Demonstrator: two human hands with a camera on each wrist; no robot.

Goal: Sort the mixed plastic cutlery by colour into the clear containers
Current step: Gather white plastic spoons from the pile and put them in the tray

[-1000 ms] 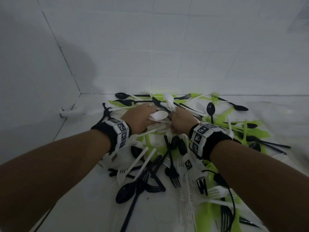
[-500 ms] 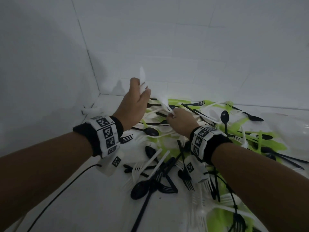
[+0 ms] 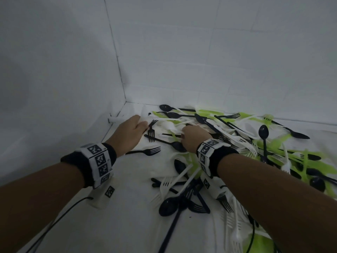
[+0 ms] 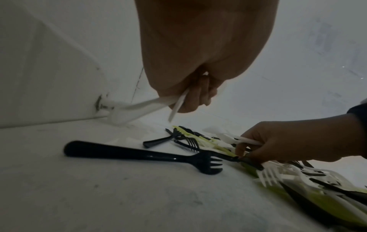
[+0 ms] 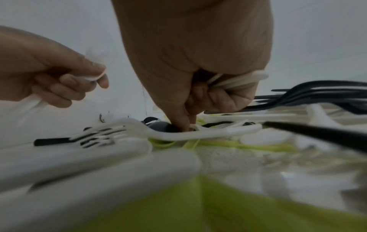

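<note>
A heap of mixed black, white and green plastic cutlery (image 3: 228, 136) lies on the white surface in a tiled corner. My left hand (image 3: 144, 125) hovers low at the heap's left edge and grips a few white pieces (image 4: 157, 103) in curled fingers. My right hand (image 3: 184, 132) is down in the heap, with white cutlery (image 5: 236, 81) bunched in its curled fingers. Its thumb and forefinger tips press down at a white fork (image 5: 178, 133). A black fork (image 3: 145, 152) lies loose between my wrists.
Tiled walls close the left and far sides. A short white pipe stub (image 3: 114, 119) juts from the left wall near the corner. More black spoons and white forks (image 3: 175, 196) lie under my right forearm. A black cable (image 3: 54, 221) trails from my left wrist.
My left hand, raised with a white piece half a second ago, has come down to the heap's left edge. The right hand has stayed in the heap, still holding white pieces.
</note>
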